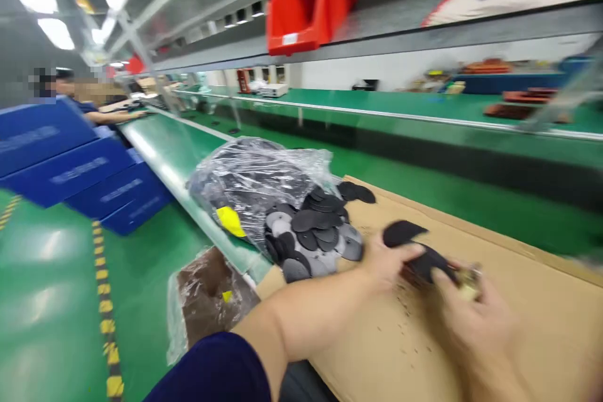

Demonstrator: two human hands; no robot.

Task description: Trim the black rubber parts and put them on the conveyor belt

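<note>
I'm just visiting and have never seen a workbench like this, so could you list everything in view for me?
Black discs: a pile, too many to count, black and grey, spilling from the bag onto the cardboard.
Plastic bag: one, clear, on the bench edge, with a yellow label.
Cardboard sheet: one, brown, covering the bench under the hands.
Red bin: one, on the overhead shelf.
Blue boxes: a stack of several, at the left.
Bagged carton: one, brown, on the green floor below the bench.
Co-worker: one, far left, at the conveyor.
Left hand: holding black discs.
Right hand: on the same discs, blurred, with a small yellowish item.
</note>
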